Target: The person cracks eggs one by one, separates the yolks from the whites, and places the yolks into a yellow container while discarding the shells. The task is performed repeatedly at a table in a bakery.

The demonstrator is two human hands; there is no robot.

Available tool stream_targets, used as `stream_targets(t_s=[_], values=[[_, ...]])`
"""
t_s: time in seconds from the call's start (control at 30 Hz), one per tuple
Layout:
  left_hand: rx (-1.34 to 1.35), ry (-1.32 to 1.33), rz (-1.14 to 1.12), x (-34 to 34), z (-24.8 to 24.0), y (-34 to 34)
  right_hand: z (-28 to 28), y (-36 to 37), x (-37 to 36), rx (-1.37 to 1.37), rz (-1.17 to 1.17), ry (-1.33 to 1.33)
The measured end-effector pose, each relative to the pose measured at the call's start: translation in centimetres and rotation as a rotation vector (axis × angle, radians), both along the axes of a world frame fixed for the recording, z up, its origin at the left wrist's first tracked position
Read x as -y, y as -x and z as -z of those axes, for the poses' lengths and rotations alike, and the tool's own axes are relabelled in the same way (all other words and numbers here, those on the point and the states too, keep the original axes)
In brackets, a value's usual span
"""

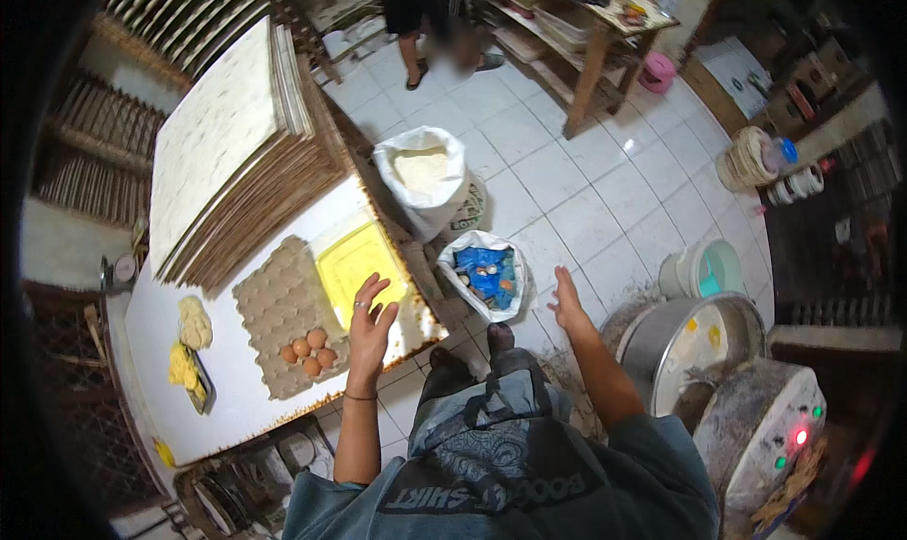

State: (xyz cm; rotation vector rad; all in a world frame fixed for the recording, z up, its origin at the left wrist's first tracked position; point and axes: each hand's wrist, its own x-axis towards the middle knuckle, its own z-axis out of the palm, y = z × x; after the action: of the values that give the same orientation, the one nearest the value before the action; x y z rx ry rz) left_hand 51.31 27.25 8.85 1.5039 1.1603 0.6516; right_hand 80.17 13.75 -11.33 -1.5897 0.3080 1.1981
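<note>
My left hand (373, 327), a ring on one finger, hovers with fingers apart by the yellow rectangular tub (345, 280) at the white table's edge. It holds nothing. Beside the tub lies a grey cardboard egg tray (274, 299), with several brown eggs (312, 349) grouped in its near corner. My right hand (567, 299) is raised over the floor, fingers stretched and nothing in them. Closest to it stands a white sack (517, 304) holding crumpled blue plastic and eggshell-like bits. To my right, a metal mixer bowl (661, 351) contains white powder and yellow blobs.
A tall stack of boards (222, 143) fills the table's far end; pale dough-like lumps (196, 323) lie at left. An open flour sack (422, 171) stands beyond the table corner. The mixer housing (765, 436) shows a red light. Another person (420, 16) stands far ahead.
</note>
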Motion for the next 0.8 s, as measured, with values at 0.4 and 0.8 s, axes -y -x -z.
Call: stream_targets(t_s=[0.4, 0.8], values=[[-0.574, -0.285, -0.403, 0.6, 2.5, 26.6, -18.1, 19.6, -10.2, 0.201, -0.972, -0.744], [-0.649, -0.506, 0.015, -4.3, 6.0, 30.5, -16.3, 41.5, -21.8, 1.204, -2.205, -0.811]])
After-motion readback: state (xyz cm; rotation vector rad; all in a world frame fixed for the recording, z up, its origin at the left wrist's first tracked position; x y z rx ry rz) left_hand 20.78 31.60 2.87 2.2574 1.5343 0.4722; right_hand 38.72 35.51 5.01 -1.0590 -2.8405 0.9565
